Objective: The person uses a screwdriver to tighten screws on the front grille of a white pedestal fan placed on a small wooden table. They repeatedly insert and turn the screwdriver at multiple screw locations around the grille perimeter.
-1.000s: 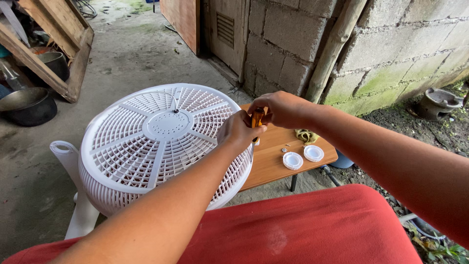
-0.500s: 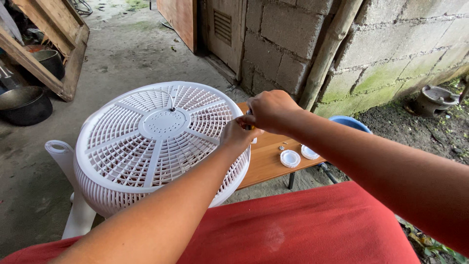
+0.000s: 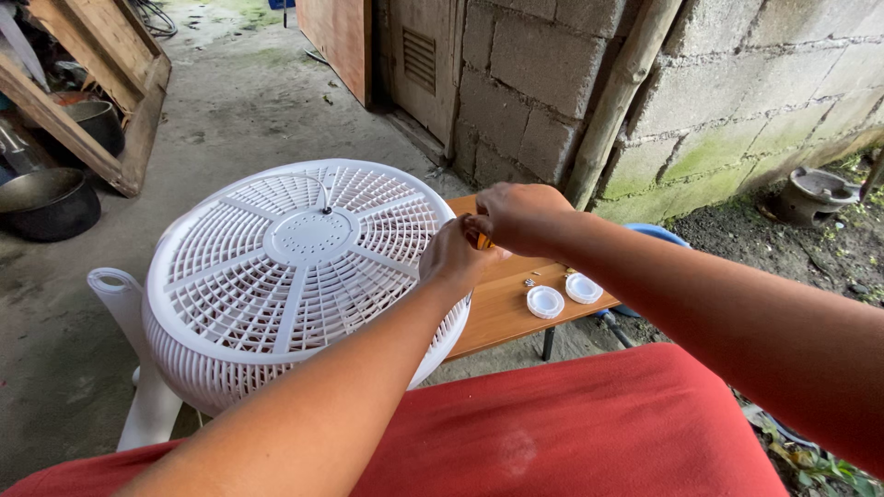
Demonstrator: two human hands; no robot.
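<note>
A round white fan grille (image 3: 304,267) lies face up on its white stand, resting against a low wooden bench (image 3: 497,313). Both hands meet at the grille's right rim. My right hand (image 3: 520,216) is closed over a small orange-handled tool (image 3: 482,242), most of which is hidden. My left hand (image 3: 456,258) presses up against it from below, fingers curled on the same tool at the rim. Where the tool's tip touches is hidden by the hands.
Two white round caps (image 3: 564,294) and small screws lie on the bench. A red cushion (image 3: 571,433) fills the foreground. A concrete block wall (image 3: 718,92), a bamboo pole (image 3: 622,92), a blue basin (image 3: 658,235) and dark pots (image 3: 46,198) surround the spot.
Both hands stay together at the grille's right rim. The orange handle is more covered by the right hand than a second ago. The view has shifted slightly.
</note>
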